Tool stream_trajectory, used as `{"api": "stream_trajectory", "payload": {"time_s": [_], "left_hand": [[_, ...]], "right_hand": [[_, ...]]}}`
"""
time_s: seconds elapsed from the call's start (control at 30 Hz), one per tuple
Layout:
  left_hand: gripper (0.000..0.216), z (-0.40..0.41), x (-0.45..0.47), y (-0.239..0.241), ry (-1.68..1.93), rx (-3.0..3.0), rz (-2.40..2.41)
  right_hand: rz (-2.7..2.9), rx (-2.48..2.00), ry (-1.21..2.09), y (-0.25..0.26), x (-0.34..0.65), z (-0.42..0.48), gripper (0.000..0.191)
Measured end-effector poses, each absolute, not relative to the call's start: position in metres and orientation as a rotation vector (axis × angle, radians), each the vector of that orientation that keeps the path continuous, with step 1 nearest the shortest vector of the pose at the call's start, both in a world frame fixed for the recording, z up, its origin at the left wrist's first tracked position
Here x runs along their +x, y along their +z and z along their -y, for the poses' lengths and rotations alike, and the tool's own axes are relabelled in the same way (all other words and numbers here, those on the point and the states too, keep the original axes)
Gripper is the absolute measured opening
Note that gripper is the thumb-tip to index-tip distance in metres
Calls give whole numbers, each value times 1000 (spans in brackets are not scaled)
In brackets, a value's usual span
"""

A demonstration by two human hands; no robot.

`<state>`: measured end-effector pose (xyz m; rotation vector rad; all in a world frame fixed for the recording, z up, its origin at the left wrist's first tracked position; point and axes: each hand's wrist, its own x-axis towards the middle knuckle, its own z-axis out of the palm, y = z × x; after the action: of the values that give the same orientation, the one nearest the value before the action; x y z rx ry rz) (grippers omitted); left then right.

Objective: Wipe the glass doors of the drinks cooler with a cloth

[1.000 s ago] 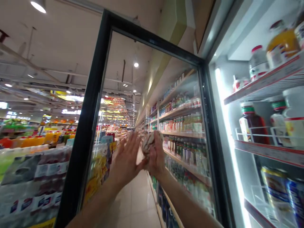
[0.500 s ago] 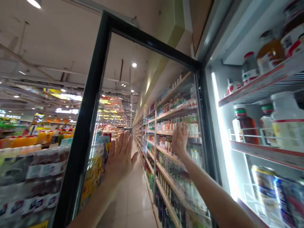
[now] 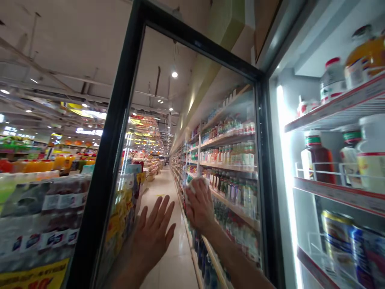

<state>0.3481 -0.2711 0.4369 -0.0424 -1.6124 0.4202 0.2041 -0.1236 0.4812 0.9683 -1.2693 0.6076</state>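
At three o'clock, a lit cooler (image 3: 290, 82) with bottles (image 3: 321, 152) on its shelves (image 3: 333, 105). Across the centre, a glass door (image 3: 180, 128) standing ajar: likely heavy and stiff, slick and breakable over the pane (image 3: 168, 100), so best held by the black frame (image 3: 118, 100). At eight o'clock, stacked bottle packs (image 3: 36, 224). At seven o'clock, the left hand (image 3: 155, 237), grip splayed wide with nothing visible in it, turned toward the pane; impossible to tell whether touching it. Near six o'clock, the right hand (image 3: 201, 208), grip curled over a cloth (image 3: 188, 193), apparently pressed to the pane just below centre. Smallest, that whitish cloth: presumably light, soft and limp, best taken bunched at the middle.
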Motion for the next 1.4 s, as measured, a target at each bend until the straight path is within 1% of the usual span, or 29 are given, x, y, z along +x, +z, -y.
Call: {"api": "stream_trajectory", "payload": {"time_s": [0.07, 0.13, 0.2, 0.23, 0.3, 0.4, 0.47, 0.53, 0.63, 0.7, 0.73, 0.83, 0.87, 0.93, 1.0, 1.07, 1.1, 1.17, 1.27, 1.3, 1.33, 1.4], "left_hand": [[59, 272, 348, 439, 384, -53, 1602], [57, 271, 347, 439, 335, -39, 1604], [57, 269, 345, 437, 303, -17, 1620], [57, 268, 344, 436, 294, -8, 1625], [57, 266, 344, 434, 290, -5, 1624], [55, 265, 345, 435, 284, 1, 1627], [52, 266, 347, 436, 286, 5, 1650], [50, 266, 348, 435, 302, 6, 1669], [50, 267, 348, 434, 331, 14, 1681], [51, 268, 347, 435, 336, 16, 1680], [52, 268, 348, 436, 335, 14, 1676], [50, 266, 350, 438, 322, -2, 1661], [49, 265, 351, 436, 312, -4, 1665], [47, 261, 352, 424, 276, 21, 1688], [48, 256, 351, 402, 241, 46, 1712], [49, 253, 348, 377, 232, 39, 1717], [50, 252, 346, 366, 237, 30, 1715], [53, 252, 342, 352, 245, 24, 1710], [56, 256, 340, 351, 237, 32, 1705], [56, 257, 340, 353, 228, 25, 1702], [55, 257, 340, 355, 216, 20, 1704], [54, 257, 341, 358, 192, 18, 1717]], "right_hand": [[1307, 976, 579, 469, 203, 121, 50], [1348, 709, 759, 461, 184, 101, 47], [1334, 424, 949, 453, 167, 83, 47], [1317, 351, 1000, 448, 165, 81, 49], [1321, 425, 969, 433, 176, 92, 52], [1334, 917, 686, 405, 206, 121, 52], [1318, 1068, 566, 394, 211, 122, 49], [1335, 892, 657, 390, 197, 107, 47], [1330, 405, 967, 391, 172, 86, 48], [1325, 300, 1053, 386, 172, 91, 51], [1350, 361, 1024, 380, 177, 97, 52], [1442, 734, 779, 357, 191, 109, 52], [1459, 793, 719, 351, 189, 106, 52], [1473, 652, 768, 344, 174, 86, 50], [1448, 353, 918, 343, 154, 62, 51], [1420, 204, 986, 343, 147, 53, 51], [1424, 225, 978, 342, 151, 56, 51], [1472, 413, 900, 334, 170, 76, 50], [1537, 840, 673, 321, 198, 103, 50], [1535, 895, 628, 319, 199, 104, 50], [1535, 873, 629, 319, 195, 100, 50], [1528, 610, 777, 324, 179, 84, 51]]}}
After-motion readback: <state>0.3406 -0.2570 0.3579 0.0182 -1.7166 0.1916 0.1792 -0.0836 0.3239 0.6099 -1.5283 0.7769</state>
